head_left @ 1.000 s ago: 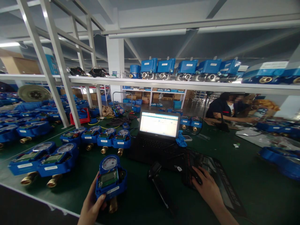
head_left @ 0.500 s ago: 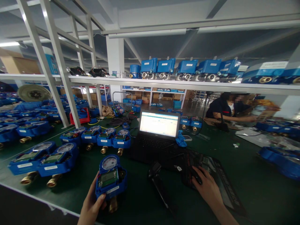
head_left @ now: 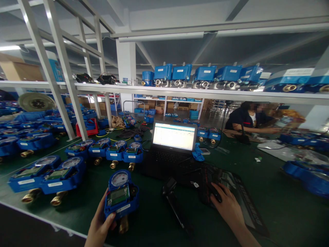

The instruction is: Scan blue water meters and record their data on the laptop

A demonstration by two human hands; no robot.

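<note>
My left hand (head_left: 102, 219) grips the near left corner of a blue water meter (head_left: 122, 197), thumb at the front and fingers along its side. The meter has a round dial, an exposed circuit board with a small display, and a brass pipe end pointing toward me. My right hand (head_left: 227, 202) is wrapped over a black computer mouse (head_left: 215, 192) on a dark printed mouse pad (head_left: 244, 195). Between my hands lies a black handheld barcode scanner (head_left: 173, 202). Behind it a black laptop (head_left: 167, 154) stands open, its bright screen showing a table-like page.
Several more blue meters (head_left: 63, 175) stand on the green table (head_left: 151, 219) to the left. A white shelf (head_left: 180, 90) above carries a row of blue units. At the right, a co-worker (head_left: 246, 118) sits beyond a plastic bag (head_left: 275, 149) and more blue meters (head_left: 308, 175).
The laptop page has changed, with rows now filling its upper part. Both my hands, the meter and the mouse stay in nearly the same place.
</note>
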